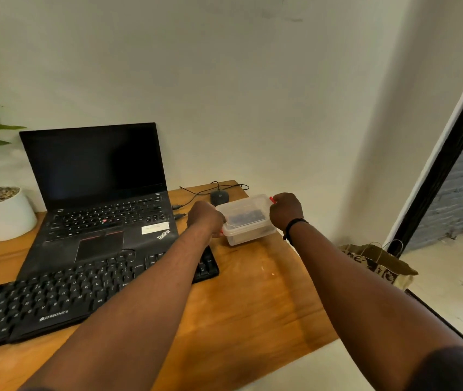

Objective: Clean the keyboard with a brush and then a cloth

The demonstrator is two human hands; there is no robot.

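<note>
While both hands (206, 218) (286, 210) grip box (245, 220) ends, keyboard (63, 292) lies near-left, untouched.

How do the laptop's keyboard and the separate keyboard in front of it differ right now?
The separate keyboard lies flat on the table, nearer the person, partly crossed by the left forearm. The laptop keyboard is built into the open laptop, farther back, with a red pointing nub and trackpad. Both are black, and neither hand touches them.

The keyboard (83, 289) carries the brand "ZEBRONICS" in white along its front edge, with white letters on its keys. The laptop (97, 193) shows "ThinkPad" at the right corner of its palm rest, beside a white sticker (154, 228) whose print is too blurred to read.
</note>
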